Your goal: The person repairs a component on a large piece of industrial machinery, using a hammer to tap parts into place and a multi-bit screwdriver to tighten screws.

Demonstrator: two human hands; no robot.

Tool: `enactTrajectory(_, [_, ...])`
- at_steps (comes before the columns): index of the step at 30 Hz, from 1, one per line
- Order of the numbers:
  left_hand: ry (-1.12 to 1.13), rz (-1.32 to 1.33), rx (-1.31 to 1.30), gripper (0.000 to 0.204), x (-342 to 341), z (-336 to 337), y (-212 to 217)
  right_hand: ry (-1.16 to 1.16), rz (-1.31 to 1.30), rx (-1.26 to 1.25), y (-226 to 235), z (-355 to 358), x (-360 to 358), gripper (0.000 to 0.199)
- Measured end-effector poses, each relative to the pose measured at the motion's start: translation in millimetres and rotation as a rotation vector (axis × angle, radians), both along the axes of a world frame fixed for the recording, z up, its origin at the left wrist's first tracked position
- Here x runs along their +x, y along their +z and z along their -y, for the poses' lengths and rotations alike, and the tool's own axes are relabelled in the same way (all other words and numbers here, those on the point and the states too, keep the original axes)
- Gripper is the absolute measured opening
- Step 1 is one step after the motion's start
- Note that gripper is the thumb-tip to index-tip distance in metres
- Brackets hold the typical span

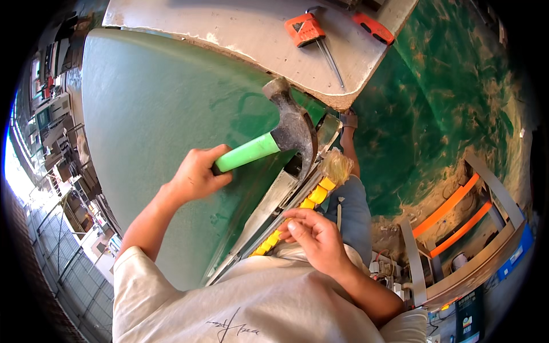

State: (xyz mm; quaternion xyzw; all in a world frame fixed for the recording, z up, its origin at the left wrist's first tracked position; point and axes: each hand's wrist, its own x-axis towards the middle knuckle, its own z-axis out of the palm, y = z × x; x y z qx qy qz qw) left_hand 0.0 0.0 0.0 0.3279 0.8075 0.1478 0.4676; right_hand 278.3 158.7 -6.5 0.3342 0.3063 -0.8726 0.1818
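A claw hammer with a dark, worn metal head and a light green handle is gripped in my left hand, near the handle's end. Its head hangs over a long metal rail that slants across in front of my body. Along the rail's near side runs a row of yellow pieces, with crumpled clear plastic at the far end. My right hand is at the rail beside the yellow pieces, fingers curled and thumb against them. What lies between those fingertips is hidden.
A grey slab at the back bears a red hex key set and a red-handled tool. Green floor spreads to the right, near a frame with orange bars. A large pale green surface lies left.
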Motion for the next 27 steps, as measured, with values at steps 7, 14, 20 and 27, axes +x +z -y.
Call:
enactTrajectory(7, [-0.258,-0.017,0.060,0.030,-44,-26,-5,0.064,-0.011,0.003,-4,-18,2,0.031])
enactTrajectory(14, [-0.556,-0.045,0.053,0.032,-90,-68,2,0.158,-0.047,0.272,20,-84,-11,0.015])
enactTrajectory(20, [-0.770,-0.206,0.277,0.035,-113,-101,-19,0.451,-0.830,1.704,28,-178,-106,0.042])
enactTrajectory(27, [-0.918,-0.026,0.233,0.038,-114,-144,6,1.560,-1.233,1.850,60,-169,-175,0.050])
